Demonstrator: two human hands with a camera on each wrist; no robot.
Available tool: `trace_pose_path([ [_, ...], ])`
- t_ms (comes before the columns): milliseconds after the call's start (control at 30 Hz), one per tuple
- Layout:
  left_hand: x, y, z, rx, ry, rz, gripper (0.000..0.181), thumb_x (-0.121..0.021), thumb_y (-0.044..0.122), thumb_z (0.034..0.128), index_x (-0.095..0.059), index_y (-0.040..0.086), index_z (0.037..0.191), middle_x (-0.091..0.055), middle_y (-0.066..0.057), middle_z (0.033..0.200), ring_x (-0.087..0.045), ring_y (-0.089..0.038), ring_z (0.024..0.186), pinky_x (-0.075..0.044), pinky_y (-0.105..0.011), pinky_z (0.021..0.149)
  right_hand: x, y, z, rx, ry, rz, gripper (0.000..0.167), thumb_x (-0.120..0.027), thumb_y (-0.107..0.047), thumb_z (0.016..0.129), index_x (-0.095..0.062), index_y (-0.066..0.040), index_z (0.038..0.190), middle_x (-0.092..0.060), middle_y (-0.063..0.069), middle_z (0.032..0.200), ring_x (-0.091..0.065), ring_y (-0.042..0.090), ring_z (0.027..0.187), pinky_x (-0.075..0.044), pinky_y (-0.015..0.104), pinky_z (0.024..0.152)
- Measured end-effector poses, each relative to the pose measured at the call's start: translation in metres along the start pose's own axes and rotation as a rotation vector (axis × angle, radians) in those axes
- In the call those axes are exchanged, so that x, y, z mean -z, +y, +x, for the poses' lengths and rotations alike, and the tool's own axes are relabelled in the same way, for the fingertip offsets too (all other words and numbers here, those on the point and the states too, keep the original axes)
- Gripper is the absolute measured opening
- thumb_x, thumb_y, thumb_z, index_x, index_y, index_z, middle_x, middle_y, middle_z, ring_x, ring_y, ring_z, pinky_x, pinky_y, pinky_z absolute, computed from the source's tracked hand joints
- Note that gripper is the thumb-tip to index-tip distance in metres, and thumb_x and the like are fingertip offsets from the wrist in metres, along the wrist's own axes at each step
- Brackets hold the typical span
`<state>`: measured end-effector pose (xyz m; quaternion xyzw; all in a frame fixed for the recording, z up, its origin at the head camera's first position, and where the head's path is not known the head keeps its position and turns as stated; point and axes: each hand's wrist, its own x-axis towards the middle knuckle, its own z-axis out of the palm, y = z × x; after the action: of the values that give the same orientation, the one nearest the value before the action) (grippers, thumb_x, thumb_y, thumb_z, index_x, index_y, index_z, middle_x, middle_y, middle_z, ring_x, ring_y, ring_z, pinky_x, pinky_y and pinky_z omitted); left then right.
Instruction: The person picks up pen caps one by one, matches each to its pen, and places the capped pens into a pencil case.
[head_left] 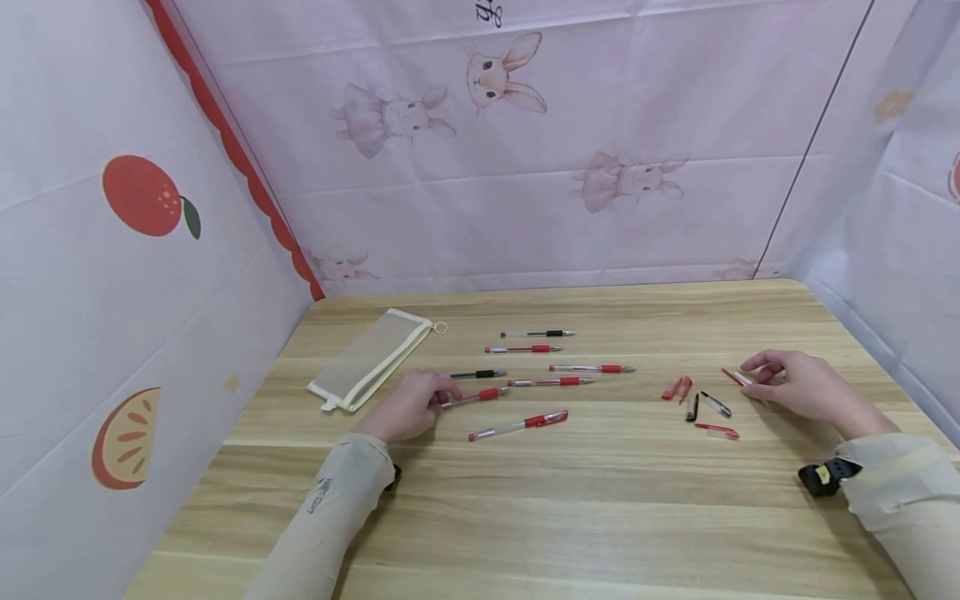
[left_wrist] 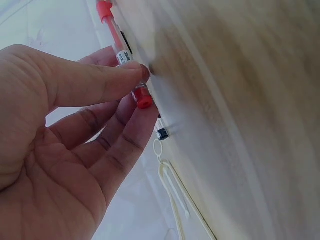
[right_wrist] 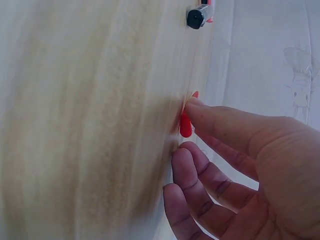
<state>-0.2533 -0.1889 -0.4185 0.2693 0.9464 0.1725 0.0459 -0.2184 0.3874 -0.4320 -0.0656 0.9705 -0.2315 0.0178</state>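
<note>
My left hand (head_left: 411, 404) pinches the rear end of a red gel pen (head_left: 480, 396) between thumb and fingers, low over the wooden table. In the left wrist view this pen (left_wrist: 120, 42) shows a clear barrel, a red end plug and a red grip. A black gel pen (head_left: 480, 374) lies just beyond it. Over on the right, my right hand (head_left: 802, 387) pinches a slim red pen cap (right_wrist: 186, 125) at the tabletop, its other fingers loosely bent. Left of that hand lie red caps (head_left: 677, 388), a black cap (head_left: 692, 407), a clear-and-black cap (head_left: 716, 404) and another red cap (head_left: 717, 432).
Between the hands lie more pens: a black one (head_left: 537, 333), red ones (head_left: 523, 349) (head_left: 592, 368) (head_left: 551, 382), and a nearer red pen (head_left: 517, 426). A flat mesh zip pouch (head_left: 367, 354) sits at the left. Printed cloth (head_left: 480, 225) walls the table's back and sides.
</note>
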Motion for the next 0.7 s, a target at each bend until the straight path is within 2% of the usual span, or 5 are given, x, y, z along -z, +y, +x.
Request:
trace_pose_path([
  [700, 0.0044, -0.0033, -0.0081, 0.016, 0.041, -0.010, 0.035, -0.065, -0.013, 0.0931, -0.081, 0.013, 0.111, -0.076, -0.002, 0.096, -0.063, -0.011, 0.084, -0.059, -0.036, 0.082, -0.0006, -0.0016, 0.0037, -0.023, -0.011, -0.030, 0.028, -0.078, -0.020, 0.096, -0.073, 0.001, 0.114, -0.073, 0.012, 0.095, -0.062, 0.020, 0.084, -0.045, 0.032, 0.072],
])
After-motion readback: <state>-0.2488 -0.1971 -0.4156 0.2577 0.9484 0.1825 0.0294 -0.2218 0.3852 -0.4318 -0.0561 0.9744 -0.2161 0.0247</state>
